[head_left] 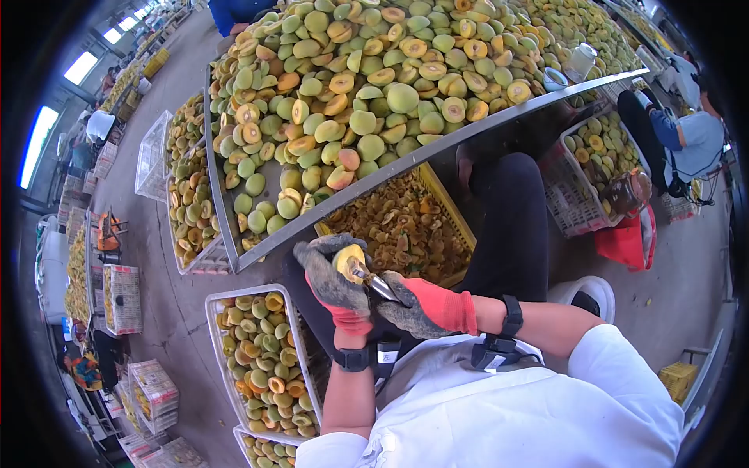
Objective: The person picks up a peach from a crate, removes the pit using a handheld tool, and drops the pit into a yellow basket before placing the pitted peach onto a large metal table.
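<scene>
My left hand (pixel 337 281), in a grey and red work glove, is closed around a yellow-green peach half (pixel 350 261) with its cut side turned to the right. A small metal pitting knife (pixel 381 287) is gripped in my gloved right hand (pixel 421 303), its tip at the brown pit area of the fruit. Whether the pit is loose cannot be made out. Both hands are over my lap, just in front of a yellow crate (pixel 449 214) full of brownish pits and scraps. Beyond it, a metal-edged table (pixel 374 179) carries a heap of whole and halved peaches (pixel 363 122).
A white crate of peach halves (pixel 292 374) stands left of my legs, and another crate (pixel 195 195) beside the table. To the right are a filled crate (pixel 577 207), a red bag (pixel 628 242) and a seated person (pixel 690 144). A jar (pixel 580 62) stands on the table's edge.
</scene>
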Demonstrator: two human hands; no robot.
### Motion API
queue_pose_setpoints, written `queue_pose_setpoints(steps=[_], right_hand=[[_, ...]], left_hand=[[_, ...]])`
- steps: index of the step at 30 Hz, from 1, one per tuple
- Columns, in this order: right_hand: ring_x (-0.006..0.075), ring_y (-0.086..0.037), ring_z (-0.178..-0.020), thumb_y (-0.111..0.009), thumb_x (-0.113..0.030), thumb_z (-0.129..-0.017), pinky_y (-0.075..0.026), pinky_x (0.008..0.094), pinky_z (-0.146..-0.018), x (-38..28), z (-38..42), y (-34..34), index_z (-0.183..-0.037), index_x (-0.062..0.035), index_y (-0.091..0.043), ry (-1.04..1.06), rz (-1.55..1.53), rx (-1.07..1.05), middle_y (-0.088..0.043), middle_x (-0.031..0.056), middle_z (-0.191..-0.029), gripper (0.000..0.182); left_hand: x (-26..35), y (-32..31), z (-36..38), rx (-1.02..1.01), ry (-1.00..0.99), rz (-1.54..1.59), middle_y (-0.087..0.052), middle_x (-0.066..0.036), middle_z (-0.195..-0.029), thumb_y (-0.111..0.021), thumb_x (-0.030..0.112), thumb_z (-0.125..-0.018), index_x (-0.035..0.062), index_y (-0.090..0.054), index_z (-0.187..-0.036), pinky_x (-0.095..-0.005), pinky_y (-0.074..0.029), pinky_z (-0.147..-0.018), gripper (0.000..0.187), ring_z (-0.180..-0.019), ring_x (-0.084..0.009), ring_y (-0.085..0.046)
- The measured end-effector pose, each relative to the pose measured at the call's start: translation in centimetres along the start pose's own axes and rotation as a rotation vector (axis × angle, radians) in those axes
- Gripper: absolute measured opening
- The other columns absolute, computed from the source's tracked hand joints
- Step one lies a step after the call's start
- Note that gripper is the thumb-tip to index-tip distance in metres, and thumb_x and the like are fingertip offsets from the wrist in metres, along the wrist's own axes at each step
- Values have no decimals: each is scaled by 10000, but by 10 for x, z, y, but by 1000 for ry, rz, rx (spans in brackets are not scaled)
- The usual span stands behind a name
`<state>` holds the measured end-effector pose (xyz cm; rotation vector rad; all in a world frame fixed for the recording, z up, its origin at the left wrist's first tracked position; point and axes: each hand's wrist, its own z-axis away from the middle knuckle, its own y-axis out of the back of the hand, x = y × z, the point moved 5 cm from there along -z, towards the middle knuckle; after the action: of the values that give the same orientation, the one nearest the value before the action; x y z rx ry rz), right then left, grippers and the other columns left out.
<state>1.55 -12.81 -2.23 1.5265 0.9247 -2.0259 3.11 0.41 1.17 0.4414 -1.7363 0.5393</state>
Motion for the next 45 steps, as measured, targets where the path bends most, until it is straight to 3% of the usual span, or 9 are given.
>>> queue_pose_setpoints(steps=[11,14,16,18,20,29,32,41,45], right_hand=[[129,-568,-650,-404,-461,-936,-452,244,-552,-1,-2,0,-1003,-134,-608,-204,-173,205,-622,28,-819,391],[116,-553,-715,-559,-40,-883,-454,272,-621,0,-1,-1,-1128,-22,-495,-419,-174,45,-619,46,-896,254],[124,-562,-635,-405,-487,-925,-444,236,-543,16,-2,-7,-979,-120,-611,-478,-503,99,-618,25,-801,424],[115,-553,-627,-404,-471,-931,-430,235,-531,22,-5,-5,-975,-123,-610,-273,-255,104,-612,23,-791,407],[105,-544,-618,-403,-455,-937,-416,234,-520,12,-8,-5,-970,-126,-610,-65,-10,107,-606,20,-781,391],[53,-429,-559,-475,-267,-947,-323,231,-480,12,-7,-13,-999,-144,-538,-509,-470,-92,-503,-41,-693,148],[57,-412,-525,-488,-259,-940,-307,234,-466,-11,-9,-12,-978,-147,-531,-250,-254,-100,-490,-46,-675,126],[83,-426,-478,-348,-482,-932,-307,221,-435,34,-13,-1,-800,-114,-582,-603,-369,-9,-509,-35,-625,456],[49,-536,-637,-440,-409,-951,-406,197,-509,31,-8,-1,-1031,-113,-603,-598,-558,-281,-597,-27,-825,347]], left_hand=[[-7,-3,-11,-71,361,104,-631,-101,-710,-297,571,-939,-21,-612,-826,-242,-487,-570,681,-611,-159,-598],[-10,2,-15,-95,428,126,-643,-119,-724,-308,576,-932,-37,-618,-816,-263,-514,-580,697,-631,-189,-621],[-12,4,-18,-131,486,163,-646,-126,-729,-315,584,-927,-40,-618,-818,-275,-524,-582,702,-632,-200,-628],[-16,1,-22,-247,539,193,-649,-148,-731,-322,600,-916,-43,-616,-820,-305,-540,-584,713,-627,-222,-636],[-14,0,-26,-311,541,236,-649,-152,-730,-325,600,-915,-38,-614,-821,-313,-541,-582,707,-623,-229,-636],[-35,2,-26,-463,584,497,-652,-165,-787,-308,573,-931,-26,-595,-913,-343,-557,-630,665,-681,-254,-648],[-46,11,-19,-252,492,587,-649,-168,-861,-302,535,-947,-9,-575,-971,-356,-562,-674,609,-733,-253,-651],[-51,16,-25,-491,506,509,-645,-152,-918,-361,304,-985,-26,-531,-1055,-366,-575,-686,377,-755,-255,-662],[-44,17,-17,-380,407,422,-634,-142,-922,-394,384,-967,-20,-533,-1059,-326,-556,-618,436,-683,-227,-646]])
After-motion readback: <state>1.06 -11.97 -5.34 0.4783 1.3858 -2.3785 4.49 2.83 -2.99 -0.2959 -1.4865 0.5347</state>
